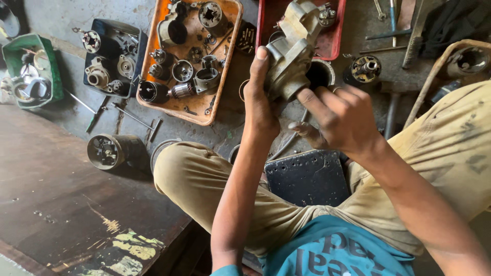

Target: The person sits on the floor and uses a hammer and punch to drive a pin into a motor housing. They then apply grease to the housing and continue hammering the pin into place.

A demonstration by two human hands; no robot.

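I hold a grey cast-metal motor housing (292, 48) up in front of me, above my knees. My left hand (260, 94) grips its lower left side, thumb up along the casting. On the housing's lower right edge rests my right hand (337, 115), index finger pressed on the rim and the other fingers curled below. Whether the right hand also holds a small tool is not visible. The housing's top end overlaps the red tray (332, 41) behind it.
An orange tray (225, 76) of motor parts lies on the concrete floor, with a dark tray (137, 61) and a green bin (51, 71) further left. A cylindrical motor body (108, 151) lies beside my left knee. Loose tools and an armature (364, 69) sit at upper right. A dark perforated plate (307, 176) lies between my legs.
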